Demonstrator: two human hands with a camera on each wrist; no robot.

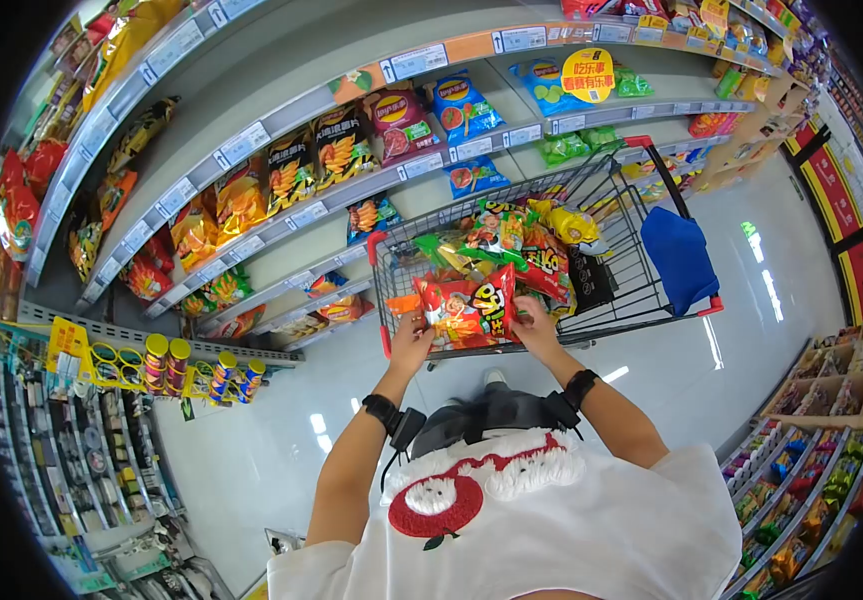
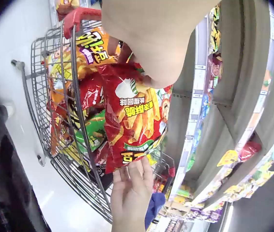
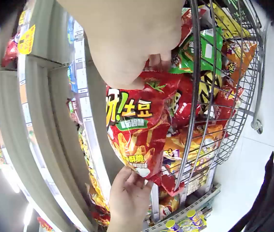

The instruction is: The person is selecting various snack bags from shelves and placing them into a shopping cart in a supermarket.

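A red bag of potato chips [image 1: 466, 308], printed with fries, is held up by its two ends over the near side of the shopping cart [image 1: 379, 300]. My left hand [image 1: 411, 338] grips the left end, and my right hand [image 1: 536, 325] pinches the right end. In the left wrist view, the fingers of the right hand [image 2: 132, 193] curl round the edge of the bag [image 2: 134, 116]. From the right wrist, the left hand [image 3: 129, 195] shows with its thumb on the front of the bag [image 3: 137, 130]. Below lie several other snack bags, among them a green one [image 1: 499, 232].
Curved shelves [image 1: 301, 215] stocked with chip bags run along the far side of the cart. A blue cloth [image 1: 678, 258] hangs at the cart's handle end. To the left, cans [image 1: 179, 362] stand in a yellow rack. Boxed goods [image 1: 831, 370] line the right side.
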